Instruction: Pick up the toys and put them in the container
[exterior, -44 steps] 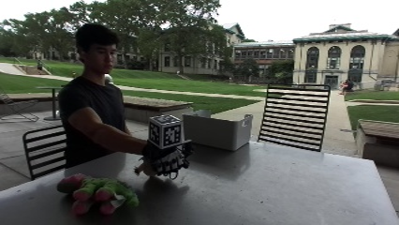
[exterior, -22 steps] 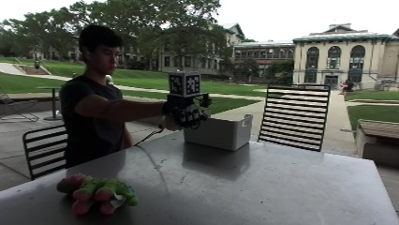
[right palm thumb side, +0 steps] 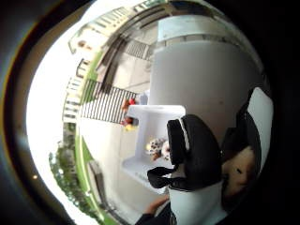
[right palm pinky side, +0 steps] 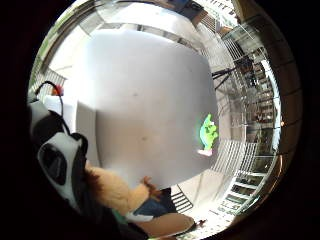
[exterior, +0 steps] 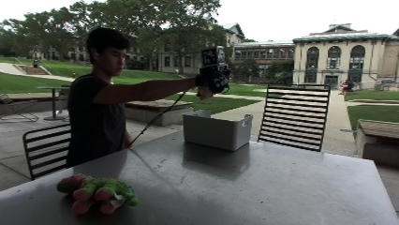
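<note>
So the gloved right hand [exterior: 214, 79] is up over the white container [exterior: 217, 130], fingers curled round a tan plush toy [right palm pinky side: 112, 187]. Green-pink toys [exterior: 97, 191] lie on the surface [exterior: 249, 187].

surface [exterior: 262, 187]: grey, smooth top in front of me | white container [exterior: 217, 130]: stands on the far side of it, open side up | pink and green plush toys [exterior: 99, 192]: lie in a heap near the near corner, well apart from the container | same heap [right palm pinky side: 208, 135] shows in my palm view, near an edge
</note>
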`<state>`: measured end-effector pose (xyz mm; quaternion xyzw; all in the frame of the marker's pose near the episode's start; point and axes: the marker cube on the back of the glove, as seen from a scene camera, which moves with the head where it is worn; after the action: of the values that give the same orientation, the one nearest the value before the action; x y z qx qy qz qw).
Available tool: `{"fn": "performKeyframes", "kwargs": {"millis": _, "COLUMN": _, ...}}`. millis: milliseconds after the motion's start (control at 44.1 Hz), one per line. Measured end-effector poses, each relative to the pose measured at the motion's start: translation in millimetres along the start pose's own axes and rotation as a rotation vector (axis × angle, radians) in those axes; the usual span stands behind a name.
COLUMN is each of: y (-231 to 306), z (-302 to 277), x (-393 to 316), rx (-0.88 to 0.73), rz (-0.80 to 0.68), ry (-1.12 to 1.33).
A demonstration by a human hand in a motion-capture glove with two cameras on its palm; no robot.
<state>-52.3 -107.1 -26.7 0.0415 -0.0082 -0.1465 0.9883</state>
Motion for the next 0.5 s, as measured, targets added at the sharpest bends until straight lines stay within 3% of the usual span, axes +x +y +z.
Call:
{"fn": "performKeyframes", "kwargs": {"millis": 45, "y": -14.3, "z": 0.9, "x": -24.3, "rx": 0.001, "rz": 0.189, "ry": 0.0}}
{"fn": "performKeyframes", "kwargs": {"millis": 91, "y": -21.3, "z": 2.1, "x": -49.7, "rx": 0.002, "rz": 0.21, "ry": -0.01}}
{"fn": "performKeyframes", "kwargs": {"millis": 136, "y": -20.6, "z": 3.1, "x": -70.0, "rx": 0.001, "rz": 0.095, "ry": -0.028}}
{"fn": "performKeyframes", "kwargs": {"millis": 227, "y": -8.3, "z": 2.0, "x": -86.2, "rx": -0.001, "rz": -0.275, "ry": -0.094}}
{"fn": "performKeyframes", "kwargs": {"millis": 295, "y": -6.6, "z": 1.9, "x": -87.0, "rx": -0.001, "rz": -0.325, "ry": -0.103}}
{"fn": "performKeyframes", "kwargs": {"millis": 363, "y": -12.5, "z": 5.5, "x": -87.5, "rx": 0.009, "rz": -0.255, "ry": -0.092}}
{"fn": "performKeyframes", "kwargs": {"millis": 431, "y": -29.1, "z": 16.0, "x": -93.2, "rx": 0.032, "rz": -0.057, "ry": -0.077}}
{"fn": "performKeyframes", "kwargs": {"millis": 499, "y": -36.0, "z": 24.7, "x": -102.4, "rx": 0.033, "rz": 0.052, "ry": -0.056}}
